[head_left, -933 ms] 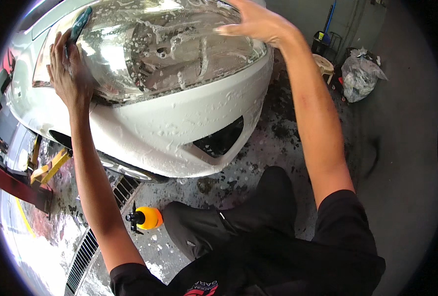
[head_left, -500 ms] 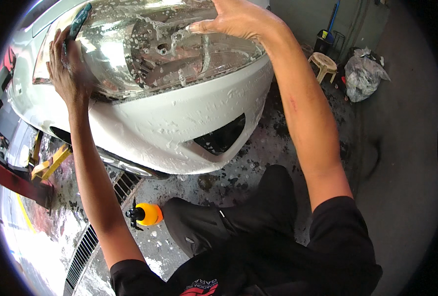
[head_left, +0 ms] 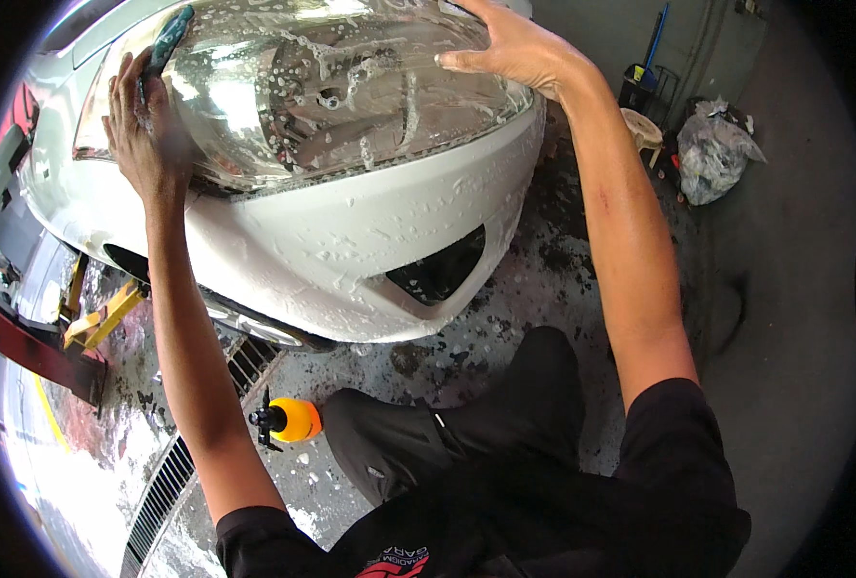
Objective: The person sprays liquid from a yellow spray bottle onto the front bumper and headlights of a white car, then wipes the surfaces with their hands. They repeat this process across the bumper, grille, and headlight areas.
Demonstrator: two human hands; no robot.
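Observation:
A large clear headlight (head_left: 351, 106) on a white car is spotted with water and foam. At its left end, my left hand (head_left: 153, 140) grips a dark teal pad (head_left: 170, 40), which lies along the lens; its exact kind cannot be told. My right hand (head_left: 519, 50) is at the headlight's upper right, its thumb stretched out over the lens and apart from the forefinger. The upper frame edge cuts off some of its fingers, and nothing shows in it. Below the lens, the white bumper (head_left: 351, 231) is wet and streaked with suds.
An orange spray bottle (head_left: 300, 420) stands by my knee, near a floor drain grate (head_left: 163, 501). Yellow and red lift arms (head_left: 105, 316) are at the left. Against the right wall are a small stool (head_left: 645, 130), a grey rubbish bag (head_left: 712, 159) and a black bucket (head_left: 637, 89).
My right hand has slid right along the lens. My left hand keeps its grip on the pad near the same spot. The view has shifted slightly.

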